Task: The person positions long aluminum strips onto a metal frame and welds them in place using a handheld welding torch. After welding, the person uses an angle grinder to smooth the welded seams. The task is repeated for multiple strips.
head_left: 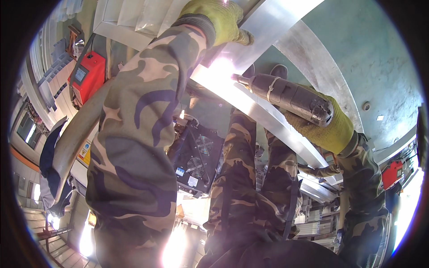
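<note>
My right hand [328, 127], in a yellow glove, wraps tight around the welding torch [286, 96], aiming its tip at the bright arc mid-frame. My left hand [219, 20], top centre, presses flat on the metal beam [268, 118] to steady it. The beam looks pale, smooth and shiny.

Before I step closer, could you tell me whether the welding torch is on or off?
On: a bright glare burns at the torch tip, against the metal bar.
</note>
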Motion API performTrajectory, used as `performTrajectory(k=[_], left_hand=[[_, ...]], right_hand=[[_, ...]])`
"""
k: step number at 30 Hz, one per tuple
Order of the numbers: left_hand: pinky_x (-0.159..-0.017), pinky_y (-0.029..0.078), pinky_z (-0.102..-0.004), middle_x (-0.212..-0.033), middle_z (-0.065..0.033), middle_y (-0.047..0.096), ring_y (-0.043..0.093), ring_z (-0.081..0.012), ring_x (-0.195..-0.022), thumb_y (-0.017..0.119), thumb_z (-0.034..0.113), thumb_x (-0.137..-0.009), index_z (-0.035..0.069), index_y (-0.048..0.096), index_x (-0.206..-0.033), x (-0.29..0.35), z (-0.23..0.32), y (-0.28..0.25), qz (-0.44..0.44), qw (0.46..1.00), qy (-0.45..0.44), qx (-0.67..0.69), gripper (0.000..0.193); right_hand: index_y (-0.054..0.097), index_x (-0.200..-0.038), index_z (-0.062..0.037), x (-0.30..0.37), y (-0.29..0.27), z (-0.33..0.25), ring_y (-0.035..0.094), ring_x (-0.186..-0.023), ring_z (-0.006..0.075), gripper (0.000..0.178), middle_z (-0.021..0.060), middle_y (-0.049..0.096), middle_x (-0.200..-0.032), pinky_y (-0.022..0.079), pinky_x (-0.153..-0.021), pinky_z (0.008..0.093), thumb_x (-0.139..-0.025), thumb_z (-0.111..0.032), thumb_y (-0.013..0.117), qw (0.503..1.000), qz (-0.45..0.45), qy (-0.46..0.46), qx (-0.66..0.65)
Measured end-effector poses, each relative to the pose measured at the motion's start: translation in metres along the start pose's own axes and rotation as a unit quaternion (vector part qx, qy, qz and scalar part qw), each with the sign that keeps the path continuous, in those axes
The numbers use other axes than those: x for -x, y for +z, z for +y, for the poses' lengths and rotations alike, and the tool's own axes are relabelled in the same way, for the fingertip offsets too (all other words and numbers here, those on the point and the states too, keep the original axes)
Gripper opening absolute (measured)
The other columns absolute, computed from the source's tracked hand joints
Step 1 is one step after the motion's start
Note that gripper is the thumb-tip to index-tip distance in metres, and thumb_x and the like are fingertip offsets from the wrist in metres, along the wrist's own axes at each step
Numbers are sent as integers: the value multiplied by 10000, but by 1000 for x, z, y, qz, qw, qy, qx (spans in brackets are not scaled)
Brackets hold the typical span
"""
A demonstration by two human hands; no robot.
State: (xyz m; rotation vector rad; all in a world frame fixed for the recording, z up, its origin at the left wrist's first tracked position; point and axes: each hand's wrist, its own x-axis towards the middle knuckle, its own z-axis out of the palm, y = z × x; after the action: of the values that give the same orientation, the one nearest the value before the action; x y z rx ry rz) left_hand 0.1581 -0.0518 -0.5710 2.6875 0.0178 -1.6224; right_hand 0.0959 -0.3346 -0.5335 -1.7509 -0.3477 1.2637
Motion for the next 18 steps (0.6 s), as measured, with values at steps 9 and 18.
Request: performTrajectory(k=[9, 18], left_hand=[[-1007, 543, -448, -1231, -101, 721, 687, -312, -1159, 688, 740, -839, 118, 686, -1263, 2, -7, 10, 54, 998, 15, -3, 753], [-988, 547, -453, -1200, -119, 729, 695, -320, -1133, 678, 753, -835, 111, 696, -1245, -7, -9, 12, 52, 998, 28, -24, 762]], right_hand=[[702, -1161, -1, 2, -2, 3, 754, -897, 187, 314, 106, 766, -1028, 611, -813, 318, -907, -154, 803, 1000, -11, 6, 3], [688, -1190, -5, 6, -5, 3, 750, -915, 184, 329, 112, 765, -1043, 604, -823, 316, -915, -153, 793, 998, -26, 47, -32]])
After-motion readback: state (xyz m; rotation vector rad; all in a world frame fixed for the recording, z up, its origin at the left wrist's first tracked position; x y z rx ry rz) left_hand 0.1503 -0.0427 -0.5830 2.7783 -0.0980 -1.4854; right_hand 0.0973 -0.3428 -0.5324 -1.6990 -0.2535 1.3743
